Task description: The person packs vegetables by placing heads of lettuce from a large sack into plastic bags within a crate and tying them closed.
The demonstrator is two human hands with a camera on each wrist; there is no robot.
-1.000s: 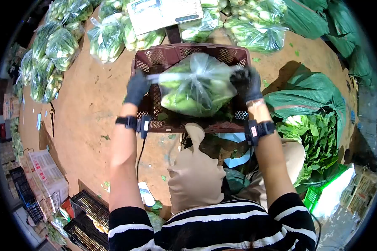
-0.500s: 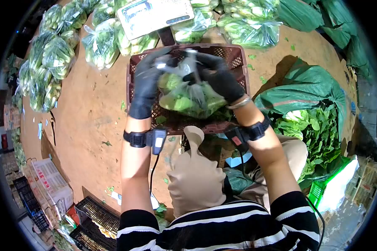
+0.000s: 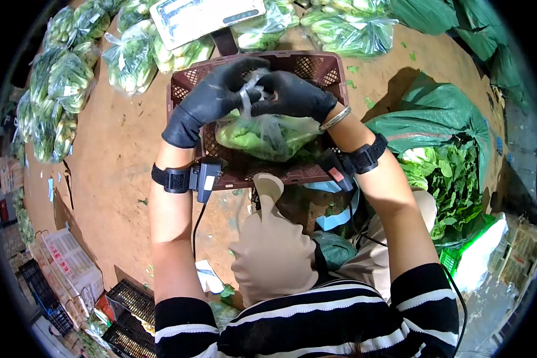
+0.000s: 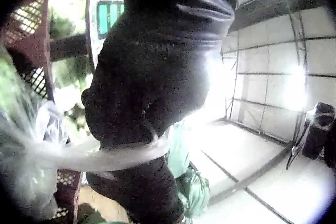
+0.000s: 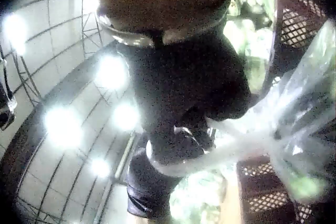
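A clear plastic bag of leafy green vegetables (image 3: 271,138) sits in the maroon crate (image 3: 322,67), its top gathered upward. My black-gloved left hand (image 3: 218,95) grips the bag's twisted top, fingers curled. Against it, my right hand (image 3: 292,95), also gloved in black, pinches the bag's top from the other side. In the left wrist view a stretched plastic strip (image 4: 100,160) runs from the bag to the gloved fingers. The right wrist view has the strip (image 5: 226,155) wrapping round the fingers, with the bag's gathered neck beside it. The fingertips partly hide one another.
A scale display (image 3: 206,18) stands behind the crate. Several bagged greens (image 3: 71,77) lie at the left and back. To the right, a green sack (image 3: 438,122) spills loose leafy greens (image 3: 453,191). Black crates (image 3: 131,304) are at lower left.
The hands were spread apart, pulling the bag's top strips sideways. They came together over the bag and now meet at its gathered top.
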